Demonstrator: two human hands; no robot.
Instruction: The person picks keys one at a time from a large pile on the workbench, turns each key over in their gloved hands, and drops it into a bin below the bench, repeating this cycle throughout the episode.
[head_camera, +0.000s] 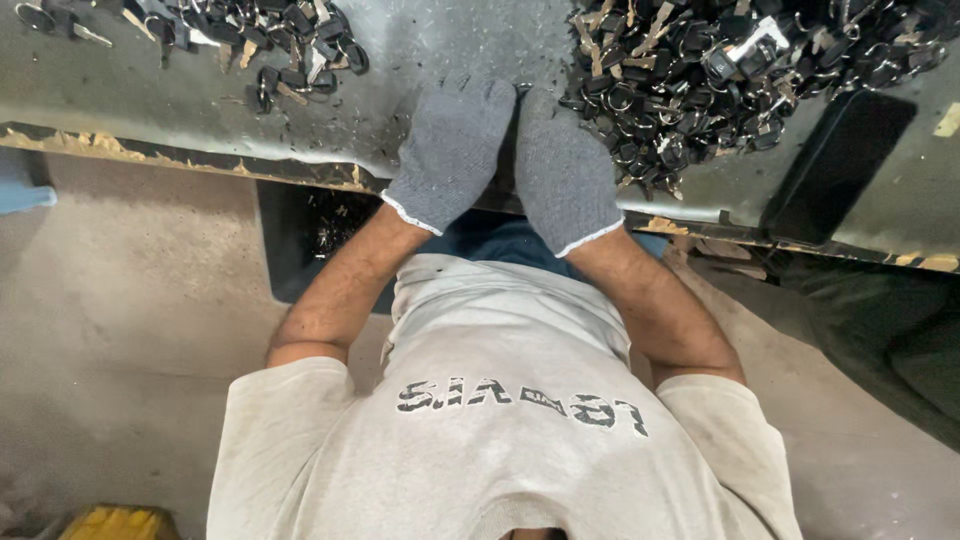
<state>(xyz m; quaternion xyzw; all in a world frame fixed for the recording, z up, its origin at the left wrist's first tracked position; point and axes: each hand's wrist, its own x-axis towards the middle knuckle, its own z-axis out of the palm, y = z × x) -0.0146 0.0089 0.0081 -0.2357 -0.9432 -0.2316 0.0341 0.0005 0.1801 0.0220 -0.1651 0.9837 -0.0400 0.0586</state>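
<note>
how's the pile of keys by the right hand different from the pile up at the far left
The right pile is larger, denser and heaped, reaching almost to the right hand. The left pile is smaller, flatter and scattered, apart from the left hand. Both hold black-headed keys on the grey bench.

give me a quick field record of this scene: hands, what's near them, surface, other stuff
left hand: left hand in a grey knit glove, flat on the table edge, holding nothing visible
right hand: right hand in a matching glove, pressed beside the left, next to the big pile
surface: worn grey table with a chipped front edge
near right: large heap of black-headed keys
near left: smaller heap of keys
other: black flat object on the table, yellow object on the floor
</note>
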